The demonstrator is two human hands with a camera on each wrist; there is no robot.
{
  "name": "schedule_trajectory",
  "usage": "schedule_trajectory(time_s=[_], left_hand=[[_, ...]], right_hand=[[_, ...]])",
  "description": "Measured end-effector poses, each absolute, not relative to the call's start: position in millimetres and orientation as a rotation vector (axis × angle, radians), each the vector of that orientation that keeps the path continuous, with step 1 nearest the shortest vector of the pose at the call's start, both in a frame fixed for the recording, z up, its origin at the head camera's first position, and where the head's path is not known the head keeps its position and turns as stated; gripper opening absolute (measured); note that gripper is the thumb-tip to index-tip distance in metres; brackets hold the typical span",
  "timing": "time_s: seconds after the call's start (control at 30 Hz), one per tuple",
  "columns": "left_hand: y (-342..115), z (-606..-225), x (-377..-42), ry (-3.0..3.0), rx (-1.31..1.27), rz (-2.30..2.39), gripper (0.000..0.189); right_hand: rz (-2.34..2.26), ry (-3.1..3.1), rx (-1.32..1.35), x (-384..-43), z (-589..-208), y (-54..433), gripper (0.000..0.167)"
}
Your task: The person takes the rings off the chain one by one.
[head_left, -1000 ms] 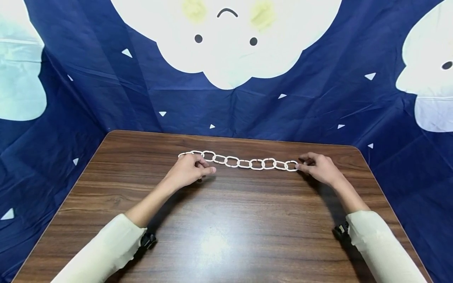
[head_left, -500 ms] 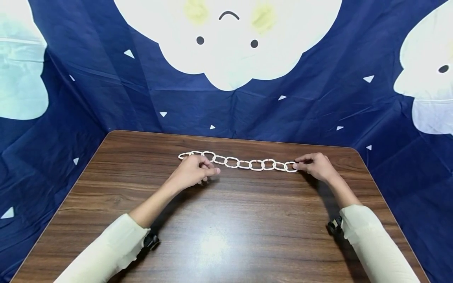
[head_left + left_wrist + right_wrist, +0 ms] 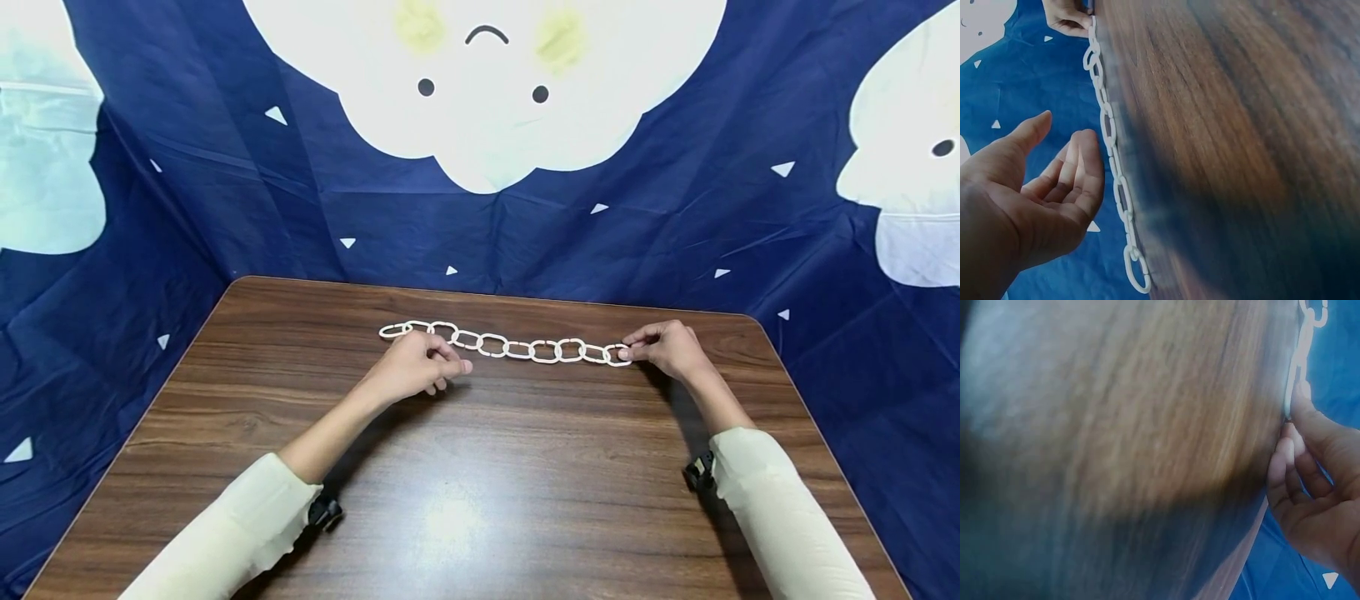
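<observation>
A white chain of several oval links lies stretched from left to right across the far part of the wooden table. At its right end, my right hand pinches the last link between thumb and fingers; the right wrist view shows the thumb against that link. My left hand hovers just in front of the chain's left part, and in the left wrist view its relaxed fingers hold nothing. The leftmost link lies beyond the left hand. Part of the chain's left section is hidden behind that hand.
The brown wooden table has rounded far corners. Behind and beside it hangs a dark blue cloth with white clouds and small triangles. A black device sits at each sleeve cuff, including the left cuff.
My right hand has moved slightly left onto the end link and taken it between thumb and fingers. The left hand has drifted a little right, uncovering the leftmost link. The chain lies nearly unchanged.
</observation>
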State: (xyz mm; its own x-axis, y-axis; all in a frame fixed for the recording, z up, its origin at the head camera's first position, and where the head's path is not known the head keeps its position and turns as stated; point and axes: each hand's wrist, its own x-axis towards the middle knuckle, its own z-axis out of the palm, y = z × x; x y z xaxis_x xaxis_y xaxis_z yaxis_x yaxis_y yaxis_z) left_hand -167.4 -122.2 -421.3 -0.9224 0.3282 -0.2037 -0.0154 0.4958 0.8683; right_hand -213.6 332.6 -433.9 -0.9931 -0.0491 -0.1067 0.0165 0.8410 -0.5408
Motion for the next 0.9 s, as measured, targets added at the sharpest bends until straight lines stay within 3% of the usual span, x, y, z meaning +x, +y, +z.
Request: schedule_trajectory(time_s=[0.9], left_hand=[[-72,-430,-163,2.139,0.243,1.543,0.022]], right_hand=[[-0.807,2.882,0.218,-215,-427,320,0.029]])
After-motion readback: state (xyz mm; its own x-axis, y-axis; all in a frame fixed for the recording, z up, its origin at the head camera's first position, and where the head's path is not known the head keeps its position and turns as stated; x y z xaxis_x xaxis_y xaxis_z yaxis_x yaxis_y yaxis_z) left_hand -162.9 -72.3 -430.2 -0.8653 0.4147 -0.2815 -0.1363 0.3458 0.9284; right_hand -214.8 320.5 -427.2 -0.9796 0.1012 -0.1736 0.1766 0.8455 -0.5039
